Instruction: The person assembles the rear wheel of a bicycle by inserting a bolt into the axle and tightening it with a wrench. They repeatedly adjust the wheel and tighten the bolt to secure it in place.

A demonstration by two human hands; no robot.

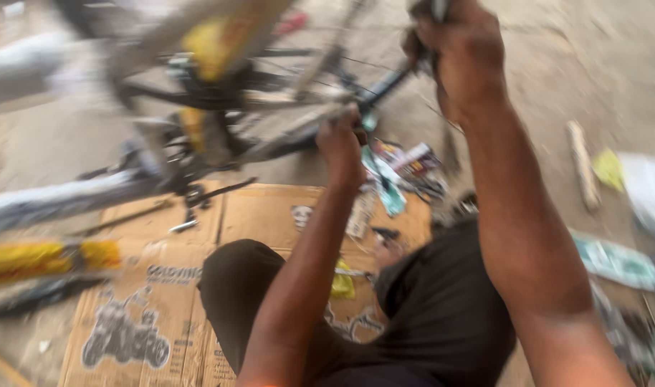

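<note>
The picture is blurred by motion. A bicycle [220, 86] stands in front of me with a grey and yellow frame, its crank and pedal low at the left. My left hand [340, 147] is closed around a thin frame tube near the rear of the bicycle. My right hand [456, 50] is raised higher at the top of the view and closed around a narrow dark part, possibly a tool or a tube end; what it is I cannot tell. Thin spokes run between the two hands. My knees in dark trousers [413, 308] fill the lower middle.
A flattened cardboard box [155, 287] lies on the dusty ground under the bicycle. Torn wrappers and paper scraps [406, 168] litter the ground beyond my knees and at the right. A wooden stick [582, 165] lies at the right. Another yellow-wrapped frame part [41, 259] is at the left.
</note>
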